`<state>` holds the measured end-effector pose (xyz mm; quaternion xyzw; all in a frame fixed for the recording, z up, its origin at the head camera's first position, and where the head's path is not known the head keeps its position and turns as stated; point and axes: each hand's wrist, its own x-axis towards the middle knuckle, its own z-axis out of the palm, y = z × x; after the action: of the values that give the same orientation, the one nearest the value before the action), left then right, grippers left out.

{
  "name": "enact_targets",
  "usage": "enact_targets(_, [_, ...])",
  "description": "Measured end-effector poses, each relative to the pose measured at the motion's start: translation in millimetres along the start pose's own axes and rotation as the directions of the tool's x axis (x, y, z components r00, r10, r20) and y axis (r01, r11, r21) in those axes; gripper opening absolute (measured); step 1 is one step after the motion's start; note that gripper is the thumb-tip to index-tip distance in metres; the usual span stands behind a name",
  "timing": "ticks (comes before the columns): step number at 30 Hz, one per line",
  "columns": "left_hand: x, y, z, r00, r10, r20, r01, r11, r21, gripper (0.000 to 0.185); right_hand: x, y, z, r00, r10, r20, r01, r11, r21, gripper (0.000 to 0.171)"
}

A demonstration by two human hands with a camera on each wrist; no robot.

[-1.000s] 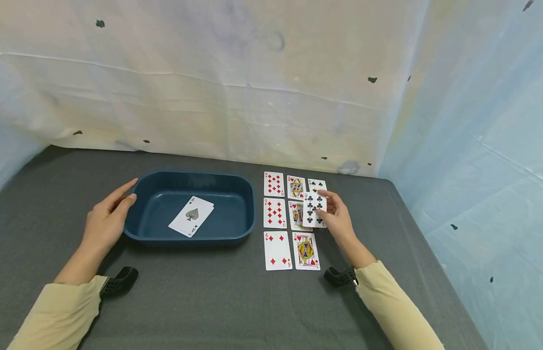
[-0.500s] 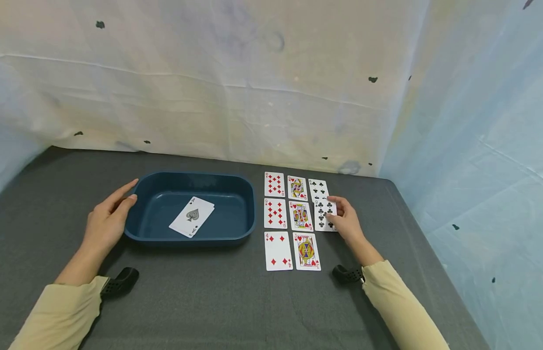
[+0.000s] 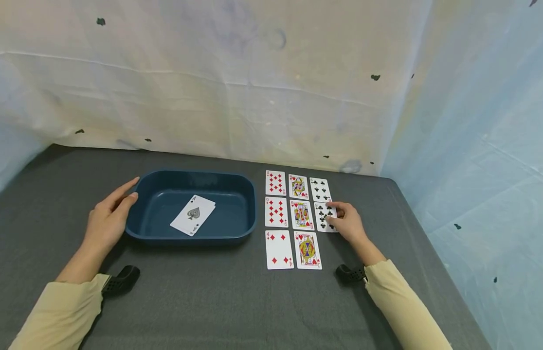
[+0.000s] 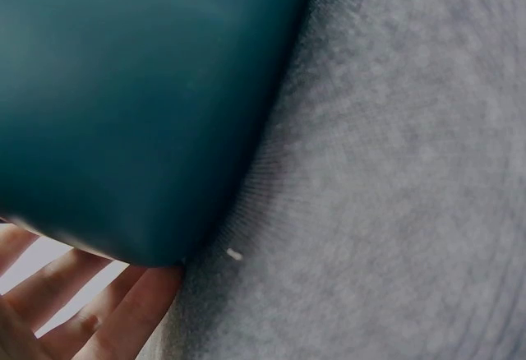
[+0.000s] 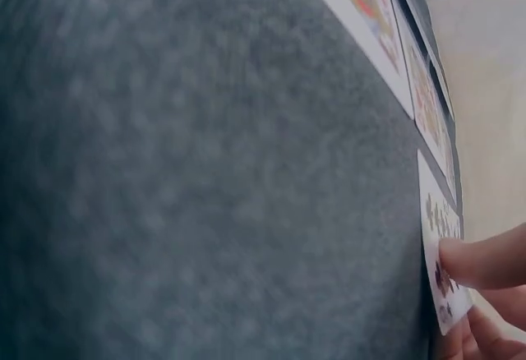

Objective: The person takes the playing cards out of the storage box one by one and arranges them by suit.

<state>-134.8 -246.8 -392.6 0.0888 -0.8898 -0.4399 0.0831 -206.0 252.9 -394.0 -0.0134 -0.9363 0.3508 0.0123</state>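
My right hand (image 3: 348,223) holds a clubs playing card (image 3: 321,216) by its right side, at the lower end of the third column. In the right wrist view the thumb lies on the face of this clubs card (image 5: 440,228) and other fingers show at its edge. Above it lies another clubs card (image 3: 319,189); to its left is the king of hearts (image 3: 302,215). My left hand (image 3: 106,218) touches the left end of a dark blue tray (image 3: 249,209). The left wrist view shows its fingers extended against the tray's wall (image 4: 148,171).
Inside the tray is a small pile of cards topped by the ace of spades (image 3: 193,214). Diamonds cards, with the four (image 3: 279,250) nearest, form the left column. The jack of hearts (image 3: 307,250) ends the middle one. A cloth backdrop (image 3: 210,97) rises behind the grey table (image 3: 201,301).
My right hand has brought the clubs card right and down from over the king of hearts to beside it, below the other clubs card. The left hand and tray stay put.
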Motion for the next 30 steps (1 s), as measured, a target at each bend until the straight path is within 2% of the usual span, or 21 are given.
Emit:
enact_targets(4, [0.5,1.6,-0.2,1.000,-0.003,0.000,0.003,1.000,-0.010,0.052,0.2,0.7,-1.6,0.999,-0.031,0.019,0.032,0.997,-0.070,0.037])
enact_targets(18, [0.3,1.5,1.3,1.000,0.000,-0.013,0.000,1.000,-0.003,0.052,0.9,-4.6,-6.1,0.997,-0.054,0.046,0.059,0.991,-0.119,0.034])
enact_targets(24, [-0.8,-0.1,-0.7,1.000,-0.001,-0.014,0.001,1.000,0.010,0.052,6.1,-32.8,-6.3,0.996,-0.072,0.044,0.074,0.995,-0.062,0.037])
enact_targets(30, [0.0,-0.7,1.2,1.000,0.004,-0.009,-0.004,1.000,-0.004,0.052,7.1,-64.1,11.4,0.997,-0.054,0.064,0.049,0.996,0.071,0.039])
